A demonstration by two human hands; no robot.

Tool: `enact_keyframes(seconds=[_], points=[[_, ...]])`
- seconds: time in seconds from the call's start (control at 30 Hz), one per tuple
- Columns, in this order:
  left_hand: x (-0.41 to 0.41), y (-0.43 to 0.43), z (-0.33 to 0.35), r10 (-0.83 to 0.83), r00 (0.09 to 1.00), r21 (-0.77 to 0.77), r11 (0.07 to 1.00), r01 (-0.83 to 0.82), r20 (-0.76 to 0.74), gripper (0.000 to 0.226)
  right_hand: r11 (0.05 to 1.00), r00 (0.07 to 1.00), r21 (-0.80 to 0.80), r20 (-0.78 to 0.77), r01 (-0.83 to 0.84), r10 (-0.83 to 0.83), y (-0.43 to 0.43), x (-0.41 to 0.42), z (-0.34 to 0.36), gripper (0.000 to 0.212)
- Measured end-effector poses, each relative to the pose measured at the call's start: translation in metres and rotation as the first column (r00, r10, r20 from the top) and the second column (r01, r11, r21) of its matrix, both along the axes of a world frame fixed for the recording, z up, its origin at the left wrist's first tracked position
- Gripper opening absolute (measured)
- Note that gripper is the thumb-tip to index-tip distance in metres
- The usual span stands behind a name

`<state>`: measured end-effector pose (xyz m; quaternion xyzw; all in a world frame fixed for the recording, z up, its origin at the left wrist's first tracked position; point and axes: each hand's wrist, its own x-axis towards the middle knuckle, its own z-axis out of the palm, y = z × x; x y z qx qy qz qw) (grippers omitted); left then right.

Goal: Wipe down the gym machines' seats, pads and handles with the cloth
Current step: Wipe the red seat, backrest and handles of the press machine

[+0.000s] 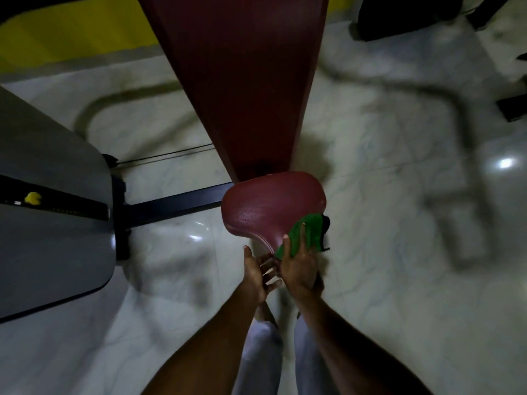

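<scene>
Dim gym floor (385, 252), seen from above. Maroon seat (268, 206) at centre, just below the long maroon back pad (242, 81). Right hand (299, 266) pressed on the green cloth (302, 232), fingers spread flat over it at the seat's near right edge. Left hand (255, 276) curled around the seat's narrow front tip, fingers gripping underneath. Grey weight shroud (54, 218) at left, joined by a black bar (176, 203).
</scene>
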<state>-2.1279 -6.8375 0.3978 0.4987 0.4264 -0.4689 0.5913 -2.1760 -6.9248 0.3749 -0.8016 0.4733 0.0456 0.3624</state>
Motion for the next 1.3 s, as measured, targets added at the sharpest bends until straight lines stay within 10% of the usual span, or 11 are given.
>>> enact_keyframes(seconds=[0.23,0.5,0.77,0.93,1.03,1.2,1.3], points=[[0.001,0.002,0.045,-0.201,0.980,-0.005,0.980,0.201,0.013,0.076,0.964,0.930,0.166,-0.337,0.210,-0.144,0.029,0.006,0.037,0.069],[0.005,0.019,0.089,-0.280,0.954,0.093,0.958,0.271,0.109,0.055,0.887,0.951,0.356,-0.198,0.296,-0.238,0.028,-0.023,0.085,0.049],[0.000,0.033,0.153,-0.330,0.919,0.145,0.942,0.304,0.218,0.034,0.474,0.897,0.817,-0.113,0.329,-0.427,0.020,-0.009,0.123,0.044],[0.019,0.043,0.144,-0.236,0.931,0.192,0.963,0.187,0.279,0.120,0.255,0.876,0.927,-0.130,0.273,-0.464,0.012,0.000,0.160,0.055],[0.036,0.049,0.130,-0.181,0.951,0.080,0.983,0.166,0.251,0.117,0.180,0.885,0.967,-0.080,0.180,-0.459,-0.002,0.005,0.182,0.053],[0.031,0.033,0.233,-0.117,0.887,0.035,0.993,0.113,0.448,0.036,0.308,0.909,0.951,0.102,0.030,-0.404,-0.025,0.016,0.209,0.039],[0.039,0.020,0.251,-0.119,0.796,0.104,0.992,0.071,0.594,0.043,0.747,0.884,0.664,0.345,0.007,-0.315,-0.037,0.025,0.215,0.019]])
